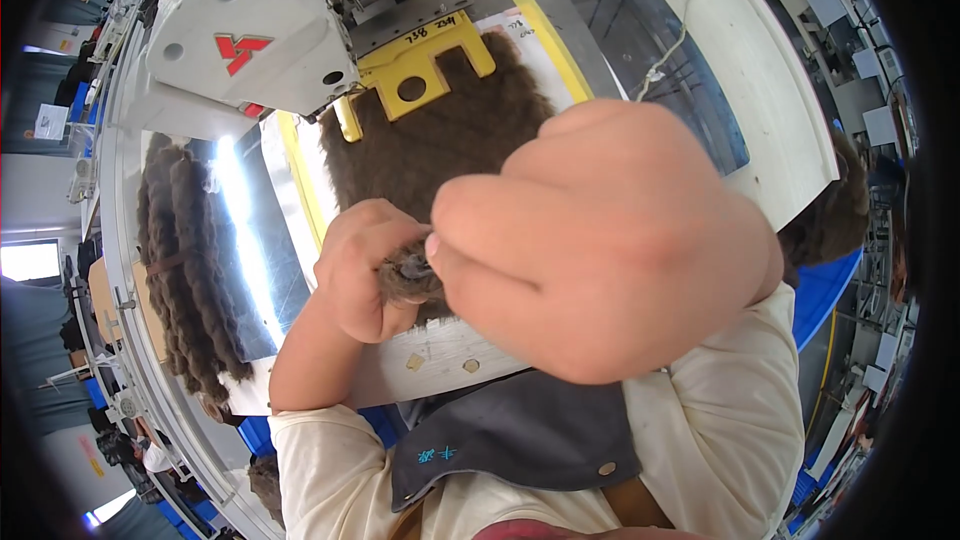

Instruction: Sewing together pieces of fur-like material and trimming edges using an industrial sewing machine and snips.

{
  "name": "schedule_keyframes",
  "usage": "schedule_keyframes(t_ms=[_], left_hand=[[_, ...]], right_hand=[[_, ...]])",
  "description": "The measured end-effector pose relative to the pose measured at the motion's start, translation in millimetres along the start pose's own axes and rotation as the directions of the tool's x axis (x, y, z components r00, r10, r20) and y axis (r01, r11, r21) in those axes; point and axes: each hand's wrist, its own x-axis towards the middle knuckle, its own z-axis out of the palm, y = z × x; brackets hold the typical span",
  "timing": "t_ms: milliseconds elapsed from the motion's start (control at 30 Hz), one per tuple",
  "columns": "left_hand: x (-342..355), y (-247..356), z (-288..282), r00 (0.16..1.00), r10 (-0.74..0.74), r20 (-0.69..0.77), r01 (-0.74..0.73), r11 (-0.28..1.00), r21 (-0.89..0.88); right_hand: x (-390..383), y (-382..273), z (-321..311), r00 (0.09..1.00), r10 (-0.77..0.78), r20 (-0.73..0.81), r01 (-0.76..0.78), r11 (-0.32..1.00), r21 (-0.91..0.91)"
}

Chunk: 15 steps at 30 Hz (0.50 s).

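Note:
My left hand (358,270) is closed around a small rolled piece of brown fur (408,278), whose greyish inner side shows at the end. My right hand (610,250) is raised close to the camera, its fingers pinched together beside that end. Whatever the pinch holds, if anything, is hidden or too small to name. Beyond both hands a larger brown fur piece (400,170) lies flat on the machine bed. A yellow notched plate (432,65) rests over its far edge.
A white sewing machine head (240,40) stands at the far left of the fur. Several long brown fur strips (185,260) are bundled at the left on the white table (760,70). More brown fur (840,210) sits over a blue bin (830,295) at right. A cord (672,50) crosses the far right.

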Motion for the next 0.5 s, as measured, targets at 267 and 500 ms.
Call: schedule_keyframes(t_ms=[267, 500], left_hand=[[-5.9, -7.0, 6.4, 1.0, -0.024, -0.015, 0.022, 0.991, -0.133], [-8.9, -11.1, 9.4, 1.0, 0.01, -0.026, -0.013, 0.992, -0.125]], right_hand=[[2.1, -0.9, 0.2, 0.998, -0.015, -0.057, 0.013, 0.999, -0.034], [3.4, 0.4, 2.2, 0.997, -0.064, 0.04, 0.066, 0.997, -0.045]])
